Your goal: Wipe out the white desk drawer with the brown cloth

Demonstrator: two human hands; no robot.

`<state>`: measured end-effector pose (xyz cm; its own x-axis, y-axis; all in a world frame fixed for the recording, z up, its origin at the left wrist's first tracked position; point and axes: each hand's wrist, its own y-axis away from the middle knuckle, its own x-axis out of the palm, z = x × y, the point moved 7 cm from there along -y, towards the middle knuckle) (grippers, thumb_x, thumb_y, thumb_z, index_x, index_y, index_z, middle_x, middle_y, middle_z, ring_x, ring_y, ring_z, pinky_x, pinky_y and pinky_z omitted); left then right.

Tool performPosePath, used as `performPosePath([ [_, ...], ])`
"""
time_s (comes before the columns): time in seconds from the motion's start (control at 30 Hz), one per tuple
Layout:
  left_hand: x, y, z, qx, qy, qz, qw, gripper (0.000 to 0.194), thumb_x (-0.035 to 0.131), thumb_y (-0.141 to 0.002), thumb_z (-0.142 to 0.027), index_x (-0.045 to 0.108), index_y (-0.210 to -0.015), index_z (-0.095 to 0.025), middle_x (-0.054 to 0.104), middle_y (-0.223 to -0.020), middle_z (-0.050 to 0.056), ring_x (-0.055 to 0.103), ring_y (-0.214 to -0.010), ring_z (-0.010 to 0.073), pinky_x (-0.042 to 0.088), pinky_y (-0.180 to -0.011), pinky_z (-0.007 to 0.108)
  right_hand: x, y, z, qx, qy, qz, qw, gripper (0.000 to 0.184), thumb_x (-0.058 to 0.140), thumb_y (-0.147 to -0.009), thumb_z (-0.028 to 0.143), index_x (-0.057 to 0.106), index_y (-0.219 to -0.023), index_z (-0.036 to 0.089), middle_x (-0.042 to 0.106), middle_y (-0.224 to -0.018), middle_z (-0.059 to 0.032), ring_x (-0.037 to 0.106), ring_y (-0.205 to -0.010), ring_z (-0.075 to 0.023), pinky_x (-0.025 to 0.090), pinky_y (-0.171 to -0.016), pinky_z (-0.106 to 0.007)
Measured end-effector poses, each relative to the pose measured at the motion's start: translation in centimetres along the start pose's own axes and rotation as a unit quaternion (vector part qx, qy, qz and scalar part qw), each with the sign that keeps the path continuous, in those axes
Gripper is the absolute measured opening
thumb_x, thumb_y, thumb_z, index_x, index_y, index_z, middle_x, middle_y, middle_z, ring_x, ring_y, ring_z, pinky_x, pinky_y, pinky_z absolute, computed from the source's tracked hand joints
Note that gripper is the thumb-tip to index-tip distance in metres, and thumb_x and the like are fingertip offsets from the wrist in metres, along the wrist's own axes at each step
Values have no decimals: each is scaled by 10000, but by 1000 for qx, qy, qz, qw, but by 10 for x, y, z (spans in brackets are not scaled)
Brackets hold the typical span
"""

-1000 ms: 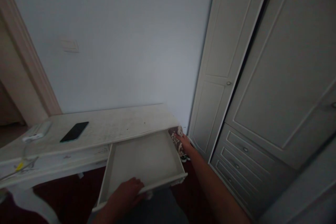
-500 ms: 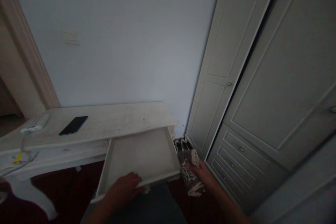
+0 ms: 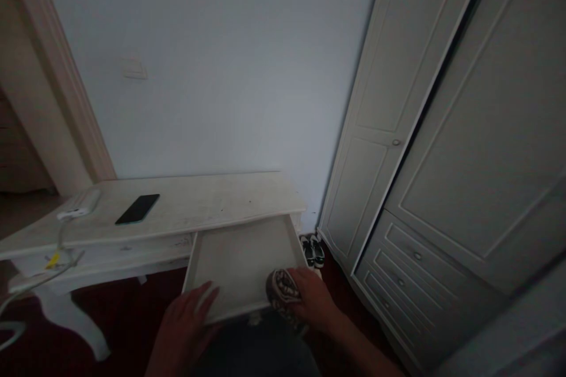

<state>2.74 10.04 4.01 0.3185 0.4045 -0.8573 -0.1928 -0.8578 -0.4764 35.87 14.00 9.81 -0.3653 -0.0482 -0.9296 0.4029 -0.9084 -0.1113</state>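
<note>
Cloth (image 3: 279, 293) clamped in the right hand (image 3: 315, 301) hangs by the front of the drawer (image 3: 242, 262), lower centre of the frame, apparently for loading, which calls for lowering it inside, left hand (image 3: 183, 317) fingers apart.

Brown cloth (image 3: 282, 287), pale pattern; white drawer (image 3: 241, 262); 2 black-and-white shoes (image 3: 317, 252).

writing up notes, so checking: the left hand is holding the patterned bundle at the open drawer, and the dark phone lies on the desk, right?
Not quite: the head view shows the right hand, not the left hand, holding the patterned bundle at the open drawer. The dark phone does lie on the desk.
</note>
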Motion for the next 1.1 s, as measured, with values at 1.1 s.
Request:
performPosePath([
  [1.1, -8, 61, 75, -220, 358, 23, 907, 575, 582, -865, -858, 732, -915, -306, 842, -987, 10, 806, -925, 271, 659, -859, 338, 101, -19, 188, -431, 135, -168, 876, 202, 750, -1014, 459, 674, -931, 291, 689, -1007, 10, 606, -960, -221, 480, -855, -394],
])
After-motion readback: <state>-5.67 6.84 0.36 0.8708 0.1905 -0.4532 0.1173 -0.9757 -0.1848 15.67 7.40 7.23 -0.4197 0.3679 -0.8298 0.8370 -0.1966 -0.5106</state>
